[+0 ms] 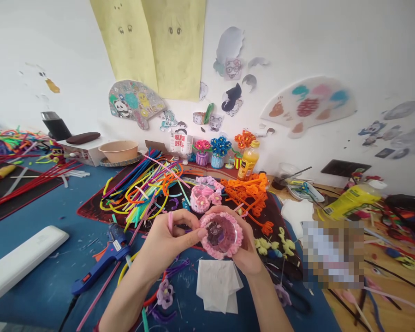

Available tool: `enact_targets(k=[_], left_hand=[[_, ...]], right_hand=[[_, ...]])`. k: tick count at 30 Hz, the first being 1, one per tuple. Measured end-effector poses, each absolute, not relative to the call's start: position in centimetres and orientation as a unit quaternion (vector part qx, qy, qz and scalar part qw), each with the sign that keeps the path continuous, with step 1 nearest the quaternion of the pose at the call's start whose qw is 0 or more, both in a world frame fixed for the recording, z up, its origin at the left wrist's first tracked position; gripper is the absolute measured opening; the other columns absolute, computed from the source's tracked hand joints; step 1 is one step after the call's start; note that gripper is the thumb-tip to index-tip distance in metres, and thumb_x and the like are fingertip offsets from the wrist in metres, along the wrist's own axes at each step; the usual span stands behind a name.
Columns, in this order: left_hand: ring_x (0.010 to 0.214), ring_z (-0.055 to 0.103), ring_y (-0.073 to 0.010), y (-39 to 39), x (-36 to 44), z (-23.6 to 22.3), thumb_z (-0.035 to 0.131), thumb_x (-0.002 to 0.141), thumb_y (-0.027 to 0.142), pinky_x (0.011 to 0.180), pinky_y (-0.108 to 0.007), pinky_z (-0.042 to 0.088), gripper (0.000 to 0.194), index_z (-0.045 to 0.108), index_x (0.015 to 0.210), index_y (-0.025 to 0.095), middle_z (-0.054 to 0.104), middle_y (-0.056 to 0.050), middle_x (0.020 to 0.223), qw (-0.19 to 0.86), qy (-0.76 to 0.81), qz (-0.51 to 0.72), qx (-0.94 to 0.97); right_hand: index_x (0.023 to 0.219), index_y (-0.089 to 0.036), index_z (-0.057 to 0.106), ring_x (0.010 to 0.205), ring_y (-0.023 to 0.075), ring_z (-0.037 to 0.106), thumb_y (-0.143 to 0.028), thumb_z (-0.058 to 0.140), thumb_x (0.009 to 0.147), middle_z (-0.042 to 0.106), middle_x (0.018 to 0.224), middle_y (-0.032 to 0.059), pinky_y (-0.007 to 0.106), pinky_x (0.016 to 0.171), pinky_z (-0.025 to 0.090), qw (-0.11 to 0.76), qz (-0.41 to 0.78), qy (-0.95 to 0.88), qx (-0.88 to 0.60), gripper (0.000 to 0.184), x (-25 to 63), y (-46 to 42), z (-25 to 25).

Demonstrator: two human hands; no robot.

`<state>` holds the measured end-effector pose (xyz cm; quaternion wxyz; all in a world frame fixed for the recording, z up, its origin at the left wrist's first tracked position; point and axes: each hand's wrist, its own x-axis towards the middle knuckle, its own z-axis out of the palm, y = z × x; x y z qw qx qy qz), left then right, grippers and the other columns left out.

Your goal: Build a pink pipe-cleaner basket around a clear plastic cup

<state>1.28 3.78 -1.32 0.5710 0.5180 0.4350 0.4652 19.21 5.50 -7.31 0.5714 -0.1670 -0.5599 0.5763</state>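
Both my hands hold a clear plastic cup (240, 230) whose outside and rim are wrapped in fuzzy pink pipe cleaner, its open mouth tipped toward me. My left hand (174, 235) pinches the rim at the left with thumb and forefinger, and a strand of pink pipe cleaner (170, 222) shows between its fingers. Around the cup's right side and back curls my right hand (249, 251), its fingertips mostly hidden. Just behind stands a pink flower-trimmed pot (198, 200). Below the cup lies a folded white tissue (216, 286).
Left of my arm are a blue hot glue gun (105, 258) and a long white case (24, 263). Loose coloured pipe cleaners (141, 184) and orange pieces (249, 193) cover the dark mat. An orange bottle (249, 161) and small flower pots (217, 159) stand by the wall.
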Motion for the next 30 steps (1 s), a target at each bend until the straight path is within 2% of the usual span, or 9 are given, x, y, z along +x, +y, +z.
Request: enact_targets(k=[4,7,10,15,19,24,30], left_hand=[[0.055,0.059,-0.0038,3.8,1.0,-1.3,0.085,0.070,0.029,0.054,-0.011,0.045,0.022,0.068,0.071,0.015,0.068,0.004,0.064,0.601,0.420,0.457,0.504],[0.059,0.062,-0.0050,3.8,0.8,-1.3,0.084,0.072,0.031,0.058,-0.012,0.047,0.020,0.070,0.071,0.015,0.069,0.003,0.065,0.620,0.398,0.459,0.496],[0.061,0.062,-0.0052,3.8,0.8,-1.4,0.083,0.072,0.035,0.059,-0.012,0.047,0.022,0.071,0.069,0.016,0.070,0.003,0.065,0.634,0.381,0.458,0.492],[0.059,0.061,-0.0052,3.8,1.0,-1.6,0.085,0.070,0.032,0.059,-0.012,0.046,0.021,0.071,0.069,0.016,0.069,0.003,0.063,0.653,0.377,0.437,0.490],[0.057,0.057,-0.0039,3.6,1.1,-1.8,0.087,0.067,0.026,0.057,-0.012,0.043,0.020,0.070,0.069,0.015,0.068,0.003,0.064,0.659,0.381,0.420,0.494],[0.056,0.057,-0.0042,3.5,1.1,-1.8,0.087,0.066,0.026,0.055,-0.013,0.042,0.021,0.070,0.068,0.015,0.067,0.003,0.062,0.665,0.384,0.411,0.491],[0.059,0.059,-0.0063,3.4,1.0,-1.6,0.085,0.070,0.032,0.059,-0.015,0.043,0.022,0.071,0.066,0.015,0.069,0.002,0.061,0.670,0.381,0.408,0.490]], right_hand=[[0.118,-0.025,0.067,0.095,0.0254,0.061,-0.049,0.079,0.071,0.064,0.109,0.0075,0.036,0.085,0.048,0.563,0.566,-0.573,-0.185,0.054,19.3,5.4,-7.2],[0.120,-0.025,0.067,0.098,0.0276,0.060,-0.050,0.081,0.067,0.063,0.112,0.0086,0.037,0.085,0.048,0.560,0.574,-0.568,-0.184,0.060,19.4,5.5,-7.3],[0.121,-0.024,0.067,0.099,0.0286,0.061,-0.053,0.082,0.065,0.065,0.111,0.0092,0.038,0.086,0.048,0.557,0.589,-0.558,-0.177,0.065,19.6,5.6,-7.5],[0.121,-0.029,0.069,0.099,0.0282,0.064,-0.053,0.081,0.067,0.069,0.109,0.0077,0.038,0.090,0.048,0.558,0.611,-0.544,-0.136,0.061,19.6,5.4,-7.0],[0.117,-0.027,0.072,0.089,0.0251,0.064,-0.051,0.080,0.067,0.069,0.103,0.0067,0.036,0.082,0.050,0.552,0.620,-0.541,-0.135,0.056,19.7,5.3,-6.6],[0.111,-0.022,0.074,0.081,0.0234,0.060,-0.050,0.078,0.062,0.066,0.095,0.0066,0.037,0.078,0.049,0.535,0.623,-0.547,-0.163,0.056,19.9,5.3,-6.5],[0.106,-0.020,0.075,0.075,0.0213,0.057,-0.049,0.082,0.053,0.065,0.092,0.0057,0.031,0.067,0.045,0.532,0.641,-0.535,-0.140,0.061,19.8,5.6,-6.4]])
